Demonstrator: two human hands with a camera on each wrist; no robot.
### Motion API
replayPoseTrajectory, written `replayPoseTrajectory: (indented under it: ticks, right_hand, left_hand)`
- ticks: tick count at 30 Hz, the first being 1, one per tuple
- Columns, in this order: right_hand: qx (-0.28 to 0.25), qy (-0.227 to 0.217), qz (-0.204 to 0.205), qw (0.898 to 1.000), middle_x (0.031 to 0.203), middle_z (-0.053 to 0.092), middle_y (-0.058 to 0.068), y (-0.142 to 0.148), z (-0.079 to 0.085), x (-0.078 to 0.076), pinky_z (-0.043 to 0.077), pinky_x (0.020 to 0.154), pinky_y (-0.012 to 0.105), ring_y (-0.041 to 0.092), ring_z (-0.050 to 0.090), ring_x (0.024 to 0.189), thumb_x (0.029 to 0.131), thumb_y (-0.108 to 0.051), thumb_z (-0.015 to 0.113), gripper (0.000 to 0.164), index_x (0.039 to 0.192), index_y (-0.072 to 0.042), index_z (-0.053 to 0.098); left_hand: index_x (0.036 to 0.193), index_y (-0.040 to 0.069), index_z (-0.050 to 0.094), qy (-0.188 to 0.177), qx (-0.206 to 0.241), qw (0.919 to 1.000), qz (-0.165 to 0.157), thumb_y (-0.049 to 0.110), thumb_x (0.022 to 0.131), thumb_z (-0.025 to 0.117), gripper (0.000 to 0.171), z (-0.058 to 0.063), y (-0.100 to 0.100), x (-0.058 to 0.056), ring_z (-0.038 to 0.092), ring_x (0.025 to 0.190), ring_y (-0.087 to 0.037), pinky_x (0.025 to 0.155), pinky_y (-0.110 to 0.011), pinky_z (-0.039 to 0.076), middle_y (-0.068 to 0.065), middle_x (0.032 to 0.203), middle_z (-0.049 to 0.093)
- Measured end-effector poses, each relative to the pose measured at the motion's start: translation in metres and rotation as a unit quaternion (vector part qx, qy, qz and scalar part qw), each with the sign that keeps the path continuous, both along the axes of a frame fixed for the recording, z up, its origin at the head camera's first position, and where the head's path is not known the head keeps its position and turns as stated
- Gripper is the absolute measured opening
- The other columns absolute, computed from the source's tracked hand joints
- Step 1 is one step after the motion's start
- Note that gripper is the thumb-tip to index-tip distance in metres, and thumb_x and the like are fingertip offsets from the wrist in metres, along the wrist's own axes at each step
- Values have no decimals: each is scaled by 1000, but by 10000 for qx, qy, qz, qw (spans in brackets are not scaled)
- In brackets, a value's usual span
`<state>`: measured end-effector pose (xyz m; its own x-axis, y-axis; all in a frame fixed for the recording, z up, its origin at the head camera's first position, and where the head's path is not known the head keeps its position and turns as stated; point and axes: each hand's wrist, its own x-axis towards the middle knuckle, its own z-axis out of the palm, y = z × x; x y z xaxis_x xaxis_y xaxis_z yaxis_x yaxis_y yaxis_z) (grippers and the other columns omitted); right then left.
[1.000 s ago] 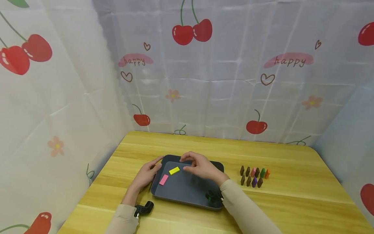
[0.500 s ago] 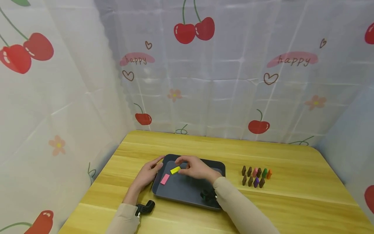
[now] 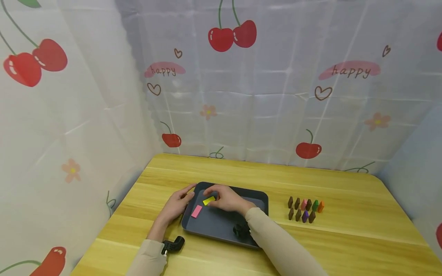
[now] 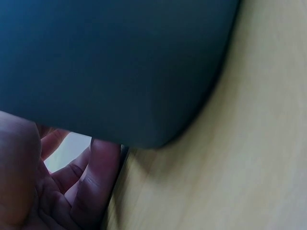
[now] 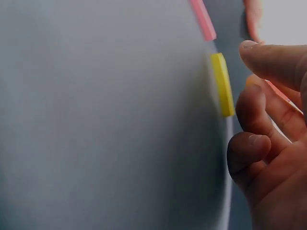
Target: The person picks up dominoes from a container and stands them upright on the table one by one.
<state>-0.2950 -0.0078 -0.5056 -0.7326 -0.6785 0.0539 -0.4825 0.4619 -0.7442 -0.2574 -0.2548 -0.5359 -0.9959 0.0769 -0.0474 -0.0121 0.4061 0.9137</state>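
Observation:
A dark grey rectangular tray [image 3: 210, 224] sits on the wooden table. My left hand [image 3: 175, 206] holds its left side, thumb at the rim; in the left wrist view the curved fingers [image 4: 98, 179] show beyond the tray wall [image 4: 129, 96]. Inside the tray lie a yellow domino block [image 3: 208, 201] and, closer to the left wall, a pink domino block [image 3: 197, 211]. Over the yellow block hovers my right hand [image 3: 226, 199], thumb and forefinger spread apart around it. The right wrist view has that yellow block [image 5: 222, 85] just beside the bent fingertips, with nothing gripped.
Right of the tray, several small blocks [image 3: 299, 203] stand upright in two rows, mostly brown, with pink, green, orange and purple ones among them. White sheets with cherry prints [image 3: 238, 115] hang behind and at both sides of the table [image 3: 345, 237].
My right hand has moved left and lower over the tray, from beside the yellow block to around it. The left hand keeps its hold on the tray. The head view has shifted slightly.

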Motion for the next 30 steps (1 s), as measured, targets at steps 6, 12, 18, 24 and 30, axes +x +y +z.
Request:
replayPoseTrajectory:
  ticks: [6,12,18,24,30]
  right_hand:
    - [162,114,-144,9997,126,66,4,0,-8,-2,50,66,26,9,55,68,94,-17,78,34,127,-16,71]
    - [465,637,-114,9968,121,66,3,-1,-5,-3,53,81,30,14,62,90,94,-23,77,35,128,-16,72]
    - [912,989,-67,9909,117,65,2,-4,-3,-2,52,91,35,16,61,100,96,-26,75,37,131,-15,72]
    - [1007,1066,-31,9892,111,67,1,-4,-8,0,53,88,30,13,61,97,97,-21,73,27,124,-15,76]
    - [1024,1077,32,9889,110,65,1,-3,-7,3,52,87,29,12,59,94,100,-18,70,27,126,-15,75]
  left_hand:
    - [148,39,56,-87,-5,9999,50,39,106,57,41,1,-1,2,55,77,-20,66,-28,44,-10,99,63]
    - [148,39,55,102,-246,9996,39,41,106,56,42,4,-1,1,59,102,-21,87,-34,46,-6,119,69]
    - [150,36,54,123,-258,9996,-4,42,106,56,44,5,0,-1,60,105,-22,88,-32,47,-9,118,69]
    - [149,36,55,110,-160,9998,-27,39,106,57,43,3,1,1,60,101,-22,85,-33,47,-9,119,69]
    - [149,37,55,150,-123,9998,-14,38,107,56,42,1,1,3,59,121,-24,100,-41,48,-7,144,61]
